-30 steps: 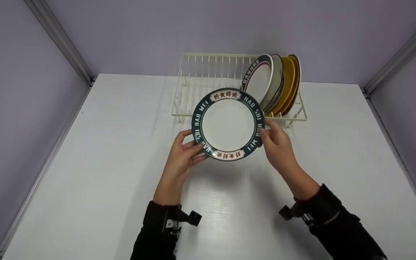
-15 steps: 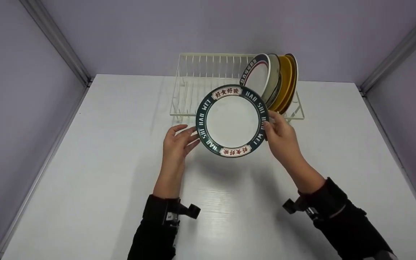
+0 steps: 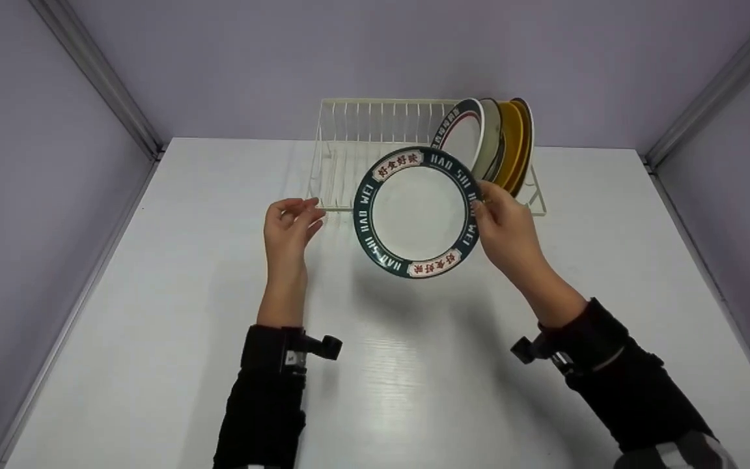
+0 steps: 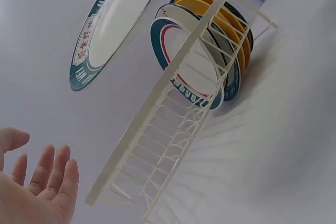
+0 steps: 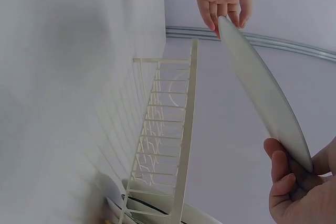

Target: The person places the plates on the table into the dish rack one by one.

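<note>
Head view: the right hand [image 3: 505, 234] pinches the right rim of the green-rimmed plate [image 3: 418, 212], holding it up off the desk just in front of the wire rack [image 3: 375, 140] at the far edge. The left hand [image 3: 289, 225] hangs apart from the plate, fingers loosely curled, holding nothing. Four plates [image 3: 489, 146] already stand in the rack's right end; the slots to their left are free, and this one, I'd judge, is not yet racked.

Left wrist view: the left hand's fingers [image 4: 50, 174] are straight and close together, the plate [image 4: 113, 24] well clear of them.

Right wrist view: thumb and fingers [image 5: 286, 179] clamp the plate's edge [image 5: 262, 93], beside the rack [image 5: 170, 145].
</note>
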